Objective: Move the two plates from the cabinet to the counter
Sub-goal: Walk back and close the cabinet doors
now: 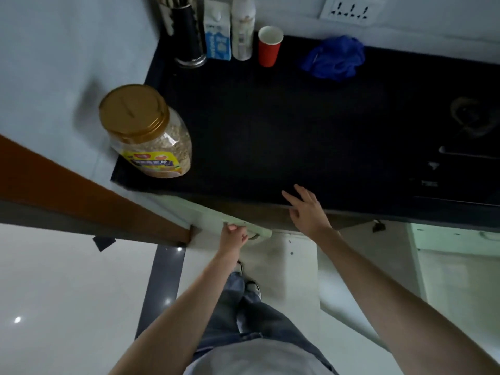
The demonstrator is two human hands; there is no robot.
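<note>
A pale green cabinet door (208,215) below the black counter (270,131) stands swung outward. My left hand (233,237) is closed around the handle at the door's outer edge. My right hand (307,209) hovers with fingers spread at the counter's front edge, above the dark cabinet opening, holding nothing. No plates are visible; the cabinet's inside is hidden under the counter edge.
On the counter stand a gold-lidded cereal jar (147,133) at the left front, a utensil holder (186,36), a milk carton (217,31), a white bottle (243,31), a red paper cup (269,47) and a blue cloth (335,58). A hob (468,131) lies right.
</note>
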